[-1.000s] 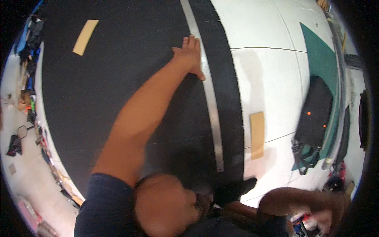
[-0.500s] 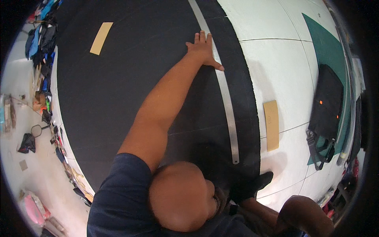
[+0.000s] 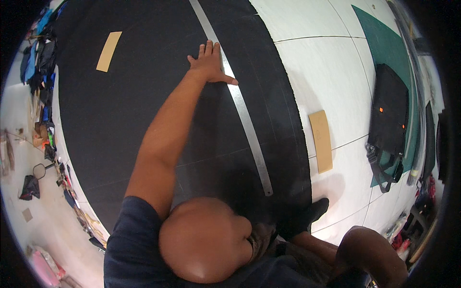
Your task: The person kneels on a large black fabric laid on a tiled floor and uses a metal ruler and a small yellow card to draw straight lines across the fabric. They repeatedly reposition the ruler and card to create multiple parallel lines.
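Head view: the left hand (image 3: 210, 65) lies flat, fingers spread wide, pinning the long metal ruler (image 3: 235, 98) onto black fabric (image 3: 120, 105) covering the white surface (image 3: 326, 72). The right hand is hidden; its state cannot be told.

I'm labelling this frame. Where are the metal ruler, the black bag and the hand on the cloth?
metal ruler (image 3: 249, 127), head view, mid-length.
black bag (image 3: 388, 113), head view, front panel.
left hand (image 3: 209, 65), head view, back of hand.
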### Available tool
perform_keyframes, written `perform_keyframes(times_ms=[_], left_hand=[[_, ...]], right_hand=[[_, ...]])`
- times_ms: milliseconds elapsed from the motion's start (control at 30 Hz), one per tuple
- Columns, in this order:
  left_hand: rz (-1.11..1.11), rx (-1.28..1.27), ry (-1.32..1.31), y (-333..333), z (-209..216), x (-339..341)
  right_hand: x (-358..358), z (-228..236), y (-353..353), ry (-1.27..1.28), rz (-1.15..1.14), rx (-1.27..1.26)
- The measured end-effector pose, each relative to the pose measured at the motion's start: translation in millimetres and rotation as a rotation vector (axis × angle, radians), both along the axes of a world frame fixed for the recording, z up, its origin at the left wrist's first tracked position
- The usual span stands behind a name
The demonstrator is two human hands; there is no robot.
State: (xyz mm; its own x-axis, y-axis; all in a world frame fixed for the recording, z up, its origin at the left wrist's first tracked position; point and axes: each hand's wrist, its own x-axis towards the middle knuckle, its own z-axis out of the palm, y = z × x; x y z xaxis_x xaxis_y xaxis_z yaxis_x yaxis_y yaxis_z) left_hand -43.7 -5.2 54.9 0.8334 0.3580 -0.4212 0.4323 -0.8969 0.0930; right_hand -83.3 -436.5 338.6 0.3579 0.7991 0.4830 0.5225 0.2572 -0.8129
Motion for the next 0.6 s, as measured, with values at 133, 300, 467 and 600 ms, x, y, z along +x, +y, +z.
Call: perform_keyframes(times_ms=[133, 300, 467, 600], left_hand=[[-0.008, -0.007, -0.026, -2.2, -1.4, 3.0], [-0.005, -0.027, -0.039, 1.1, -4.0, 2.8], [0.009, -0.023, -0.029, -0.9, -2.3, 9.8], [0.006, -0.029, -0.036, -1.0, -1.7, 12.0]], right_hand=[[0.7, -0.3, -4.8, -0.039, -0.018, -0.004], [-5.5, -0.9, -4.0, -0.061, -0.042, -0.013], [-1.0, 9.4, -8.3, -0.1, -0.031, -0.011], [1.8, 12.2, -9.4, -0.123, -0.05, -0.025]])
